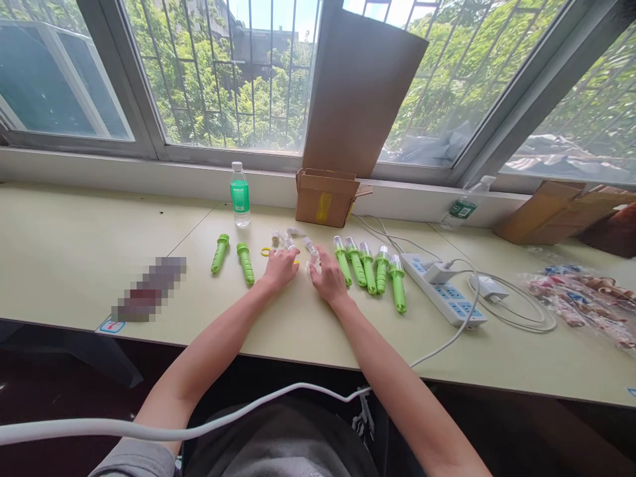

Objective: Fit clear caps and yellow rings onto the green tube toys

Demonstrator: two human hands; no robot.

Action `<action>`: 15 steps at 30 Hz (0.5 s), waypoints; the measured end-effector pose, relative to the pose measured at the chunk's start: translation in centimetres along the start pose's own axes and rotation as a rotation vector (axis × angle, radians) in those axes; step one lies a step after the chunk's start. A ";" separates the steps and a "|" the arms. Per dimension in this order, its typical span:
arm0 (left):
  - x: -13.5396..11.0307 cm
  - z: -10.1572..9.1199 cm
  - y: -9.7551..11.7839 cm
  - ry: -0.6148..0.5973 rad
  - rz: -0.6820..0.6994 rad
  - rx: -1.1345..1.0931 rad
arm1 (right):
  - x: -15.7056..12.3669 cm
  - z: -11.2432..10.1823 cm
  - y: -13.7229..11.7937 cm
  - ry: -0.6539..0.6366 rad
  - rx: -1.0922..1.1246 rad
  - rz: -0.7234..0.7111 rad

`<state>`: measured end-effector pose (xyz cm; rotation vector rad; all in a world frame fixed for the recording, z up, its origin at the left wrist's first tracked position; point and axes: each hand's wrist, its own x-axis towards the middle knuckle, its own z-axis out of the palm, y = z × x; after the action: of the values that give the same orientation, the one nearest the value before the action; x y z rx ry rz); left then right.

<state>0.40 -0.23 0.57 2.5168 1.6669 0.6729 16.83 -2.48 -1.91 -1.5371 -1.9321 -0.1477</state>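
My left hand point(281, 269) rests low over the table with its fingers curled together; a bit of a yellow ring point(297, 263) shows at its fingertips. Facing it, my right hand point(328, 277) has thumb and fingers bent around a small clear plastic cap point(310, 267). Just beyond my fingers lie more clear caps point(287, 240), one of them a clear tube-like piece point(311, 247). Another yellow ring point(265, 252) lies left of my left hand. Two green ridged handles point(245, 264) without clear tops lie further left. Right of my right hand, several green handles with clear tops point(368, 268) form a row.
A water bottle point(240, 196) stands at the back, beside a small cardboard box point(325, 199). To the right are a power strip point(444, 291) with cables, a tilted bottle point(464, 205) and bagged items point(581, 298). A white cable point(248, 409) crosses in front of me.
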 end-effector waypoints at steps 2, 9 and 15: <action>0.0 -0.1 0.0 0.009 -0.009 -0.008 | 0.0 0.0 0.0 -0.002 -0.001 0.001; 0.1 -0.2 -0.1 0.045 -0.051 -0.007 | 0.1 -0.1 0.1 -0.001 0.028 0.001; 0.2 -0.5 -0.3 0.128 -0.098 0.043 | 0.1 0.0 0.2 -0.031 0.068 0.043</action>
<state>0.02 0.00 0.97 2.4489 1.8516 0.8122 17.02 -2.35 -1.91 -1.5429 -1.9071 -0.0392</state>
